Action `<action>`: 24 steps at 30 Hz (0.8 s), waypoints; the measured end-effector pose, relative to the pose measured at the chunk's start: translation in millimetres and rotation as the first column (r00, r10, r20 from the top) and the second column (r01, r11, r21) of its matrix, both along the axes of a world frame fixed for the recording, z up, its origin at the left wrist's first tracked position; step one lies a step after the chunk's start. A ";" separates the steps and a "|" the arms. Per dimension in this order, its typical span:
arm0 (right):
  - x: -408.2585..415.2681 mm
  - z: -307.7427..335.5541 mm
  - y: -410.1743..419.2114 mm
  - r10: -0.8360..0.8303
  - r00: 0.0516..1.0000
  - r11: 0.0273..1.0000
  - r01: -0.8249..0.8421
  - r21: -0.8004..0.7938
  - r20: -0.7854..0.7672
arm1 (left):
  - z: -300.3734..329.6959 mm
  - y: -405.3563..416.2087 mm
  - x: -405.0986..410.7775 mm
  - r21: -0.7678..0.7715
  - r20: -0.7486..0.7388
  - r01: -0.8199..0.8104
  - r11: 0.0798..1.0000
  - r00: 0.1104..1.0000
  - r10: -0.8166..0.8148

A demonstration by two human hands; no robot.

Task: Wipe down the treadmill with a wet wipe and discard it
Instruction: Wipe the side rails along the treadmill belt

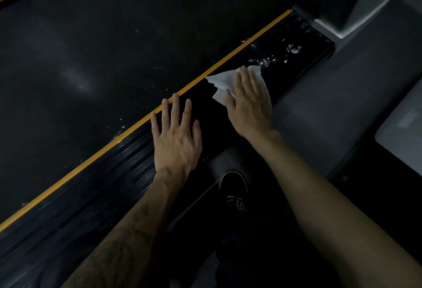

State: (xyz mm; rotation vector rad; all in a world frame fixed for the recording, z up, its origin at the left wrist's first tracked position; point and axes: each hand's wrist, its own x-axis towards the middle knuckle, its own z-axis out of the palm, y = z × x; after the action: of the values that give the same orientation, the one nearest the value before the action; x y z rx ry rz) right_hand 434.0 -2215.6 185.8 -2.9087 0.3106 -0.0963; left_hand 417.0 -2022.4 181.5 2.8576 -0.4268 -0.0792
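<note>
Treadmill side rail, two hands, one wet wipe.

Right hand: fingers straight, pressing white wet wipe flat onto the treadmill's black side rail, beside the yellow stripe. Left hand: flat, fingers spread, resting on same rail, holding nothing. White flecks ahead of wipe. Black shoe below.

right hand presses wet wipe flat on treadmill side rail (left hand alongside, fingers spread).
</note>
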 end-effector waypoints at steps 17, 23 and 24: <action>-19.1 -22.3 -42.7 0.173 0.960 0.985 -0.168 -0.042 0.222 | 7.7 -53.8 20.8 -0.078 -0.053 0.024 0.997 0.998 -0.028; -46.5 -31.6 -17.0 0.174 0.936 0.981 -0.193 0.033 0.305 | 0.6 -58.4 11.2 0.058 -0.039 0.045 0.997 0.998 -0.043; -46.4 -33.1 -26.6 0.211 0.923 0.974 -0.226 0.009 0.321 | 2.1 -59.3 10.6 0.064 -0.049 0.050 0.997 0.998 -0.047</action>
State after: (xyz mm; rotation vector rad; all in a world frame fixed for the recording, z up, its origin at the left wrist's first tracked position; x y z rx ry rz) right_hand 387.6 -2242.2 152.7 -2.7975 -0.0665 -0.5089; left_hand 427.6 -2081.7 183.7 2.9025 -0.4931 -0.1729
